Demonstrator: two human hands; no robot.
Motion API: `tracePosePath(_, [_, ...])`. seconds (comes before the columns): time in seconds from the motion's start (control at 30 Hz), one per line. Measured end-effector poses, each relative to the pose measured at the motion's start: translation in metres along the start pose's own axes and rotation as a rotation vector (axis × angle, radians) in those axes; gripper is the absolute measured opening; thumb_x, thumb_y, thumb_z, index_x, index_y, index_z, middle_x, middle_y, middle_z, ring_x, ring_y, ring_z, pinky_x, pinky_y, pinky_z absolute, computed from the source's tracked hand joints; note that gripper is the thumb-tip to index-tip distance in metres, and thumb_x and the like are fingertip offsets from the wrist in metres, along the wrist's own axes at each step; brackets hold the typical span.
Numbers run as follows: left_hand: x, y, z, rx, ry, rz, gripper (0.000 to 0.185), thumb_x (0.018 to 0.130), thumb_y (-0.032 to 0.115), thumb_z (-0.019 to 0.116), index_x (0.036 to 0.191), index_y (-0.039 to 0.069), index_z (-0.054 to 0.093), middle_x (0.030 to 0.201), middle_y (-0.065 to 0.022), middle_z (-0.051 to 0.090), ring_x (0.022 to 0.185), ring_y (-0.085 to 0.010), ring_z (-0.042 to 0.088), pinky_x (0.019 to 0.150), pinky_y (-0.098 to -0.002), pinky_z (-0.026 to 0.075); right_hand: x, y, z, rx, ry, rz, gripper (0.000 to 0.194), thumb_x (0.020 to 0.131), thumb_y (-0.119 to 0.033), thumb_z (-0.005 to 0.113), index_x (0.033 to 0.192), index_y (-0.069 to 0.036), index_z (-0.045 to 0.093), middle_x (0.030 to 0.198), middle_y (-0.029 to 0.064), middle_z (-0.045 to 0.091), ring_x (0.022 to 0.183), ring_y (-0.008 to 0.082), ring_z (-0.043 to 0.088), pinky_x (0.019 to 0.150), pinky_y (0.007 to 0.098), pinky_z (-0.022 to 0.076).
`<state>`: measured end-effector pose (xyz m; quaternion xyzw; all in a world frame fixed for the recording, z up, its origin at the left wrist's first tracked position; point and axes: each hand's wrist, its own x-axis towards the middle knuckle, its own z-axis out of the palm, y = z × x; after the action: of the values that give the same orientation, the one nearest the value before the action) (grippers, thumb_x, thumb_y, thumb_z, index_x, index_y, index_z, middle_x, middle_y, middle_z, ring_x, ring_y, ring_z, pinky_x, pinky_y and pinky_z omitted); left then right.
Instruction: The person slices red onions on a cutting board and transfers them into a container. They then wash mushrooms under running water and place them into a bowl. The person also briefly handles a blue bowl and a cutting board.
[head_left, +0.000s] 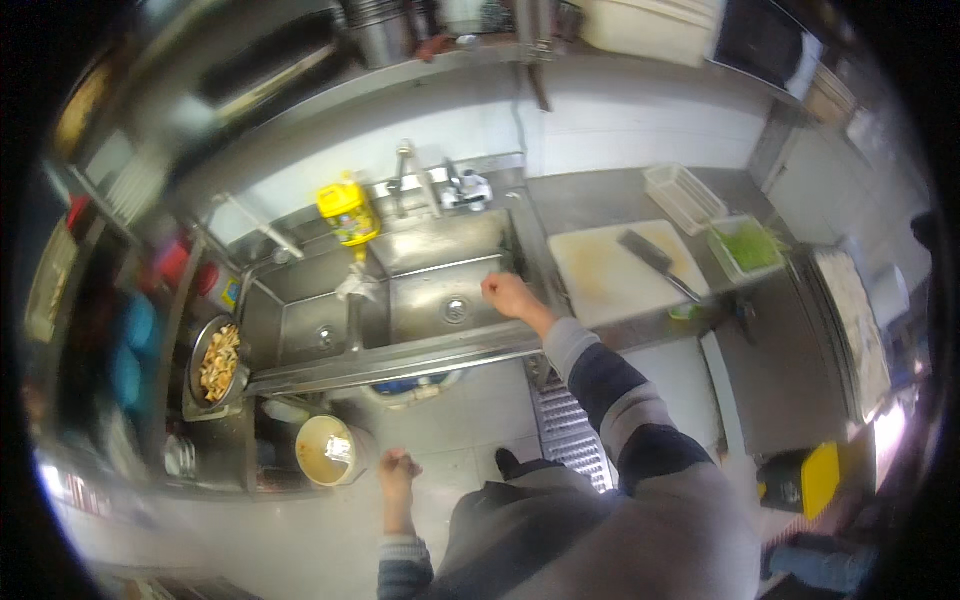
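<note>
My right hand (511, 295) is over the right basin of the steel double sink (442, 281), fingers curled, with no object visible in it. Low in the view, my left hand (400, 469) hangs beside a cream bucket (330, 450), its fingers bent and blurred; whether it holds anything small is unclear. A white cutting board (615, 277) lies to the right of the sink, with a cleaver (651, 257) across it. Near the faucet (420, 176) stands a yellow bottle (349, 214). A whitish cloth (358, 283) hangs on the divider between the basins.
Behind the board are a white plastic basket (684, 196) and a tray of chopped greens (750, 247). A metal bowl of cut food pieces (219, 364) sits left of the sink. A shelf edge (450, 64) crosses above. A yellow-lidded bin (817, 480) stands at lower right.
</note>
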<state>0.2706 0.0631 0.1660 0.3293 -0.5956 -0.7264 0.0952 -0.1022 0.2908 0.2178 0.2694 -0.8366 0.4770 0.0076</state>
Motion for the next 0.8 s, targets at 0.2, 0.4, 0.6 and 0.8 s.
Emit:
tracePosePath(0.2, [0.139, 0.105, 0.065, -0.072, -0.079, -0.066, 0.017, 0.085, 0.000, 0.050, 0.100, 0.007, 0.052, 0.082, -0.0048, 0.054, 0.066, -0.0159, 0.055, 0.056, -0.0309, 0.051, 0.141, -0.098, 0.038, -0.061, 0.182, -0.054, 0.030, 0.079, -0.018, 0.060, 0.103, -0.001, 0.058, 0.111, 0.0217, 0.054, 0.100, 0.0345, 0.053, 0.085, 0.0401, 0.0430])
tracePosePath(0.4, [0.261, 0.162, 0.134, -0.204, -0.296, -0.227, 0.021, 0.085, 0.006, 0.049, 0.106, 0.001, 0.051, 0.085, -0.0083, 0.054, 0.072, -0.0195, 0.058, 0.060, -0.0328, 0.054, 0.201, -0.116, 0.050, -0.116, 0.306, -0.099, 0.042, 0.080, -0.017, 0.062, 0.117, 0.000, 0.051, 0.107, 0.0209, 0.056, 0.097, 0.0346, 0.055, 0.085, 0.0388, 0.0441])
tracePosePath(0.6, [0.348, 0.178, 0.215, -0.244, -0.508, -0.367, 0.019, 0.087, 0.013, 0.051, 0.102, 0.001, 0.050, 0.086, -0.0094, 0.055, 0.074, -0.0213, 0.059, 0.062, -0.0350, 0.054, 0.207, -0.099, 0.026, 0.064, 0.049, 0.036, 0.046, 0.083, -0.004, 0.059, 0.127, -0.006, 0.047, 0.102, 0.0107, 0.061, 0.087, 0.0199, 0.059, 0.076, 0.0308, 0.0477])
tracePosePath(0.8, [0.399, 0.162, 0.271, -0.379, -0.607, -0.475, 0.024, 0.088, 0.021, 0.054, 0.100, 0.001, 0.052, 0.091, -0.0130, 0.058, 0.077, -0.0246, 0.060, 0.068, -0.0400, 0.054, 0.185, -0.071, 0.031, 0.622, 0.037, 0.157, 0.057, 0.083, 0.001, 0.057, 0.135, -0.005, 0.035, 0.125, 0.0077, 0.048, 0.107, 0.0157, 0.049, 0.087, 0.0302, 0.0433])
